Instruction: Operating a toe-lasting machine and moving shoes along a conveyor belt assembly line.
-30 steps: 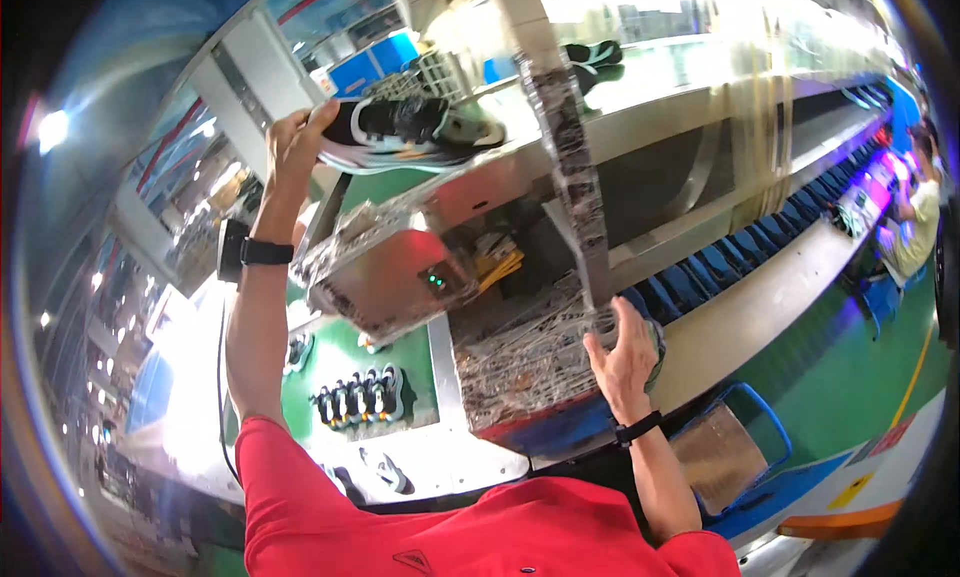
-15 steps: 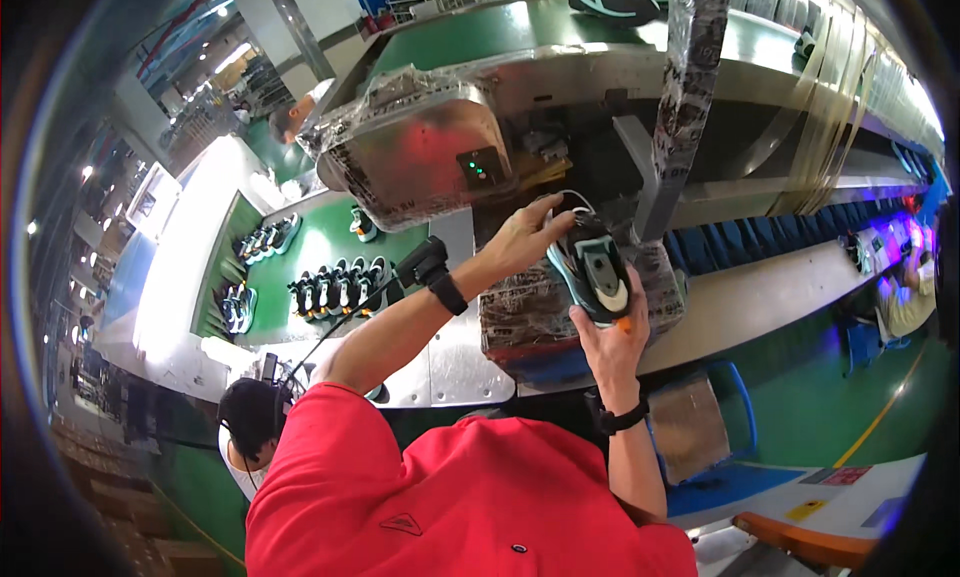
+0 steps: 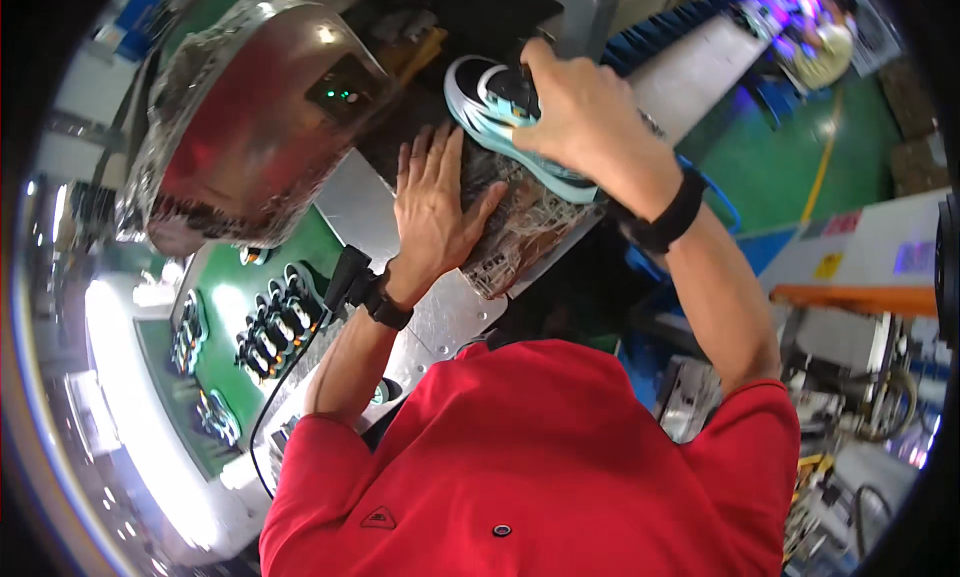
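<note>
Shoes (image 3: 268,327) stand in a row on a green surface (image 3: 222,269) at the far left, below a metal-faced box (image 3: 255,127). Next comes the left hand (image 3: 437,212), palm down over the film-wrapped block (image 3: 528,219), fingers loosely side by side and thumb spread away, holding nothing. Just beyond its fingertips the black-and-teal shoe (image 3: 492,122) lies on the block. It looks light, with a soft upper that should give under pressure and a thick, firmer sole; the sole's sides at midfoot seem the surest hold. The right hand (image 3: 597,117) clasps it from the right, thumb on the near side, forefinger bent across; I cannot tell how the hidden fingers sit.
</note>
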Action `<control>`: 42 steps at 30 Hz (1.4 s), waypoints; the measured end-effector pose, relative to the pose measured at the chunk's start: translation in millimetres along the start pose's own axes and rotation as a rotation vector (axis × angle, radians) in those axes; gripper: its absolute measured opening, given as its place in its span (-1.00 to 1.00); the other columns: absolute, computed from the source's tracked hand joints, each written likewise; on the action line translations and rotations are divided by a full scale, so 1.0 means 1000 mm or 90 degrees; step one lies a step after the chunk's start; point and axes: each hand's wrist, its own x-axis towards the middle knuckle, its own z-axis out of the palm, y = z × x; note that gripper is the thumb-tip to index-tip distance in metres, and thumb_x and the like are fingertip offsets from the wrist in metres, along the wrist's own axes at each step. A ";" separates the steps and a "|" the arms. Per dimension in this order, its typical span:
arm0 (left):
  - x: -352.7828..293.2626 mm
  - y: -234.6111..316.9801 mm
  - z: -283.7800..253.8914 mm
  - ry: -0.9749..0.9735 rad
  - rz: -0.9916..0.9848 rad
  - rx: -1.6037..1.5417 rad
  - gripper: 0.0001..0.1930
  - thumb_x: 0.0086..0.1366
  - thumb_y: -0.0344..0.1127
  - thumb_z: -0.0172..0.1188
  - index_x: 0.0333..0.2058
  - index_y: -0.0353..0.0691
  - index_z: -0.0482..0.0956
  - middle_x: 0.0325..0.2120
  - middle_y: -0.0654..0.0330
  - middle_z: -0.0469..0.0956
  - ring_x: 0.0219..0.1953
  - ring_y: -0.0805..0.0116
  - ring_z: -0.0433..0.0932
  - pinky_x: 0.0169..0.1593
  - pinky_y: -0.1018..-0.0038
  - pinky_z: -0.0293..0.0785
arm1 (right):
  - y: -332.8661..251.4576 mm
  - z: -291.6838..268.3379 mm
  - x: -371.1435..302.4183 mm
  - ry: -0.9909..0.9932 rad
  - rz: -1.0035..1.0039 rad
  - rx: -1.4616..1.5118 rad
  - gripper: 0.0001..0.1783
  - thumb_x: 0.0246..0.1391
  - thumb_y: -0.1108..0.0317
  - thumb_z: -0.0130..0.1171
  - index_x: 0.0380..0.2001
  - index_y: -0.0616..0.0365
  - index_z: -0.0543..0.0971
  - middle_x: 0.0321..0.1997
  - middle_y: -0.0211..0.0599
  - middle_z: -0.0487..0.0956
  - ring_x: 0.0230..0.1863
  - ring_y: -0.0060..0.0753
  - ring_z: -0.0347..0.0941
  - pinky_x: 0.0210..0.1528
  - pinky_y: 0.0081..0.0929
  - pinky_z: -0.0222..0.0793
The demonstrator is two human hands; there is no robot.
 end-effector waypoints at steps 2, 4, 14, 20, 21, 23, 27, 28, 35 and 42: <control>-0.001 -0.005 0.005 0.039 0.012 -0.033 -0.26 0.19 0.06 0.21 0.21 -0.32 0.27 0.19 -0.10 0.31 0.29 -0.13 0.18 0.36 0.01 -0.04 | 0.014 0.004 0.005 -0.024 0.029 0.023 -0.29 -0.30 0.24 0.35 0.00 0.19 0.35 -0.30 0.20 0.58 -0.18 0.28 0.51 -0.09 -0.07 0.43; -0.005 -0.010 0.005 0.048 0.019 -0.052 -0.27 0.18 0.03 0.24 0.20 -0.31 0.29 0.17 -0.09 0.33 0.27 -0.14 0.20 0.34 -0.01 -0.02 | 0.014 0.006 0.001 -0.059 0.048 0.058 -0.11 -0.31 0.21 0.38 0.16 0.18 0.27 -0.16 0.13 0.58 -0.09 0.18 0.52 0.00 -0.21 0.41; -0.007 -0.020 0.013 0.143 0.064 -0.144 -0.37 0.07 -0.05 0.37 0.06 -0.29 0.44 0.08 0.04 0.45 0.17 -0.04 0.35 0.27 -0.04 0.11 | -0.016 0.004 -0.005 0.033 0.087 0.051 -0.31 -0.36 0.24 0.42 -0.07 0.27 0.46 -0.16 -0.01 0.58 -0.11 -0.15 0.53 -0.01 -0.37 0.39; -0.009 -0.018 0.015 0.165 0.079 -0.174 -0.40 0.07 -0.08 0.37 0.04 -0.27 0.46 0.06 0.07 0.46 0.15 -0.02 0.37 0.26 -0.04 0.14 | -0.009 0.003 -0.008 0.047 0.137 0.080 -0.35 -0.32 0.25 0.38 -0.07 0.29 0.46 -0.16 -0.02 0.58 -0.08 -0.12 0.51 0.01 -0.35 0.38; -0.009 -0.018 0.015 0.166 0.083 -0.180 -0.40 0.07 -0.08 0.37 0.04 -0.27 0.46 0.06 0.07 0.46 0.15 -0.02 0.37 0.26 -0.04 0.14 | -0.008 0.003 -0.008 0.050 0.141 0.075 -0.35 -0.32 0.25 0.38 -0.07 0.29 0.46 -0.16 -0.02 0.58 -0.08 -0.12 0.51 0.01 -0.35 0.38; -0.009 -0.020 0.014 0.168 0.087 -0.171 -0.43 0.08 -0.10 0.36 0.02 -0.27 0.47 0.04 0.07 0.48 0.15 -0.03 0.37 0.26 -0.03 0.15 | -0.007 0.005 -0.009 0.063 0.137 0.092 -0.35 -0.31 0.24 0.38 -0.08 0.29 0.46 -0.16 0.00 0.58 -0.08 -0.11 0.51 0.01 -0.35 0.38; -0.009 -0.022 0.017 0.172 0.105 -0.163 -0.48 0.10 -0.09 0.34 -0.03 -0.29 0.51 0.02 0.06 0.50 0.14 -0.04 0.39 0.25 -0.03 0.16 | -0.014 0.004 -0.007 0.049 0.143 0.053 -0.37 -0.32 0.24 0.39 -0.11 0.29 0.47 -0.18 0.03 0.57 -0.12 -0.09 0.52 -0.04 -0.33 0.39; -0.008 -0.023 0.017 0.180 0.113 -0.164 -0.49 0.11 -0.10 0.34 -0.04 -0.31 0.52 0.01 0.05 0.50 0.13 -0.07 0.39 0.24 -0.04 0.16 | -0.013 0.004 -0.006 0.044 0.147 0.048 -0.38 -0.32 0.24 0.40 -0.12 0.28 0.47 -0.21 0.03 0.57 -0.13 -0.07 0.52 -0.06 -0.32 0.40; -0.009 -0.021 0.015 0.190 0.121 -0.174 -0.53 0.13 -0.11 0.32 -0.07 -0.31 0.53 0.01 0.02 0.50 0.13 -0.07 0.39 0.23 -0.05 0.17 | -0.025 -0.003 -0.009 0.044 0.196 0.022 -0.37 -0.33 0.19 0.40 -0.14 0.27 0.47 -0.23 0.06 0.58 -0.14 0.00 0.52 -0.08 -0.28 0.40; -0.013 -0.023 0.013 0.192 0.109 -0.178 -0.56 0.11 -0.13 0.31 -0.09 -0.27 0.54 -0.03 0.04 0.51 0.13 -0.07 0.38 0.24 -0.05 0.16 | -0.032 0.000 -0.006 0.040 0.174 0.028 -0.35 -0.30 0.18 0.39 -0.12 0.31 0.46 -0.22 0.06 0.58 -0.12 -0.02 0.53 -0.05 -0.30 0.40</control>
